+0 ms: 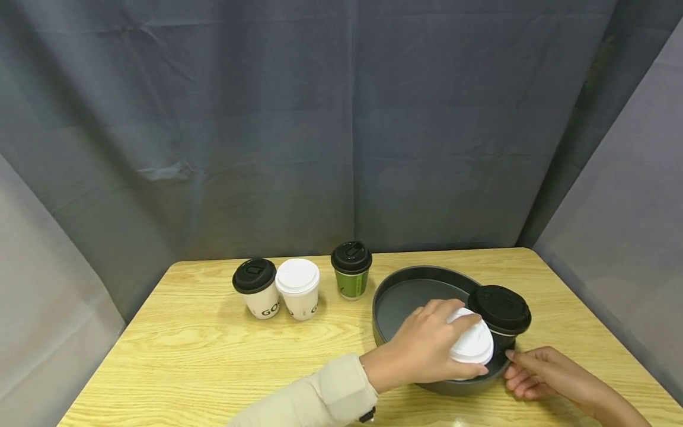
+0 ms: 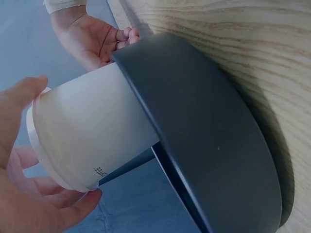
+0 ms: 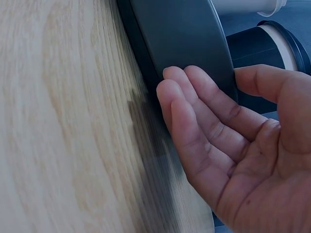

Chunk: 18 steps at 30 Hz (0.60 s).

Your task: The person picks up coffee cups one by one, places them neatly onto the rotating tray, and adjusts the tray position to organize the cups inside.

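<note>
My left hand (image 1: pixel 427 344) grips a paper cup (image 2: pixel 97 126) by its white lid (image 1: pixel 474 339), thumb on one side and fingers round the other. The cup's lower part is inside a dark grey round pan (image 1: pixel 411 305), hidden behind the wall in the left wrist view. Beside it in the pan stands a black cup (image 1: pixel 501 311) with a black lid, slightly tilted. At the pan's near right side, my right hand (image 1: pixel 544 373) pinches the wall, its thumb at the rim and its fingers (image 3: pixel 209 92) against the outside.
Left of the pan, a green cup (image 1: pixel 352 281) with a black lid stands near the table's back edge. Farther left are a white-lidded cup (image 1: pixel 299 290) and a black-lidded white cup (image 1: pixel 258 290), side by side. Grey curtains (image 1: pixel 277 118) hang behind the wooden table (image 1: pixel 213 362).
</note>
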Motion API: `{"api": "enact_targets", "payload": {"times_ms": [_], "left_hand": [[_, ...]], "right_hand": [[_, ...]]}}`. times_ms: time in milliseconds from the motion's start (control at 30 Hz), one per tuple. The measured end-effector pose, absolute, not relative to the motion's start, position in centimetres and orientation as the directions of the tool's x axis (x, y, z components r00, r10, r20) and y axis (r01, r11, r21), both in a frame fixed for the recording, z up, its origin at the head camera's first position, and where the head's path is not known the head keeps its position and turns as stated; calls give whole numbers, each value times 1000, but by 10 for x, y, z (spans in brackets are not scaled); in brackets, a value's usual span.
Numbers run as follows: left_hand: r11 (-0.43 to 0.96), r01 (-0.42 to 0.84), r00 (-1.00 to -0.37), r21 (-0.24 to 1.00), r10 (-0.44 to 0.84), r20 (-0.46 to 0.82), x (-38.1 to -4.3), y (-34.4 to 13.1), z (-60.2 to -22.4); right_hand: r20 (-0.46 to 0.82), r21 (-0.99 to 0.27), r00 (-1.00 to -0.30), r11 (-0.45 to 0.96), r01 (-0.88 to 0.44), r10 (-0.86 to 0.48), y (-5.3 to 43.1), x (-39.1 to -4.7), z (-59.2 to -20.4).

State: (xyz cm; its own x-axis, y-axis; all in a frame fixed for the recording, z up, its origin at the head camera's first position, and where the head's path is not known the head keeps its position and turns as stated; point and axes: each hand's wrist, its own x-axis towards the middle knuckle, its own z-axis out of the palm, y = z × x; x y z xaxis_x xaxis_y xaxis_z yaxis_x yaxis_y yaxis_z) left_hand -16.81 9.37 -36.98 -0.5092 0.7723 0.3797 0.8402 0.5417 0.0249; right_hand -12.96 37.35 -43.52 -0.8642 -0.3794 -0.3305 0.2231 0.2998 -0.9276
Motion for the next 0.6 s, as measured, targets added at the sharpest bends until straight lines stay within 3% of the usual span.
{"api": "enact_targets", "payload": {"times_ms": [600], "left_hand": [[527,850,-480,-2,776,410,-166,99,-376]], "right_hand": [[-319,-935,-863,278,219,-393,375,-130,-437]]}}
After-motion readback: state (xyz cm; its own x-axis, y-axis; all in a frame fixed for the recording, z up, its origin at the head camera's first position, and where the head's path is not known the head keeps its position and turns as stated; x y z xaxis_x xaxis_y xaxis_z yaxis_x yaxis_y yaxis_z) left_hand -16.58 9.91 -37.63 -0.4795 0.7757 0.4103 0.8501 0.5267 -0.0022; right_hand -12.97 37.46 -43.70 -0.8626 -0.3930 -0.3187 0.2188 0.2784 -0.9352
